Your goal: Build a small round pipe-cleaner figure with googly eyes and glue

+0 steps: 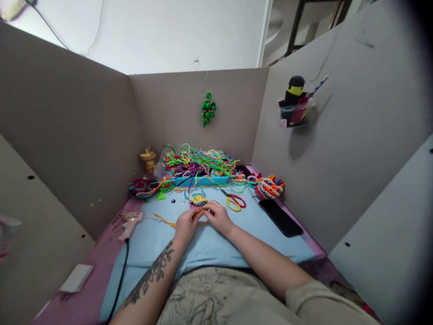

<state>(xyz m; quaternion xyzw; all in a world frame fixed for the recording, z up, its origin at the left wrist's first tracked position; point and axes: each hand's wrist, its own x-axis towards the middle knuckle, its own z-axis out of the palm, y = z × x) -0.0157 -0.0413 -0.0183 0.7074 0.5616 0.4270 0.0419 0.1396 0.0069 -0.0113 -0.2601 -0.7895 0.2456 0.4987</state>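
1. Your left hand [185, 223] and right hand [218, 215] met low over the light blue cloth [152, 246], fingertips nearly together.
2. Fingers on both hands were bent and pinched on a small bit of orange cord [164, 220]; the exact grip was too small to make out.
3. The cord lay between your fingertips, one length trailing left across the cloth, another showing beneath your right hand.
4. Just beyond your fingertips sat a coiled yellow, pink and blue piece [198, 200]; whether you touched it, I could not tell.
5. Scissors [231, 196] with one red and one yellow handle lay near your right hand, and a black phone [280, 218] farther right.
6. Off to your left lay a pink glue gun [130, 225], its dark cable running toward you.
7. Behind the coiled piece, a blue tray [203, 181] bore a tangled heap of bright cords [199, 161].
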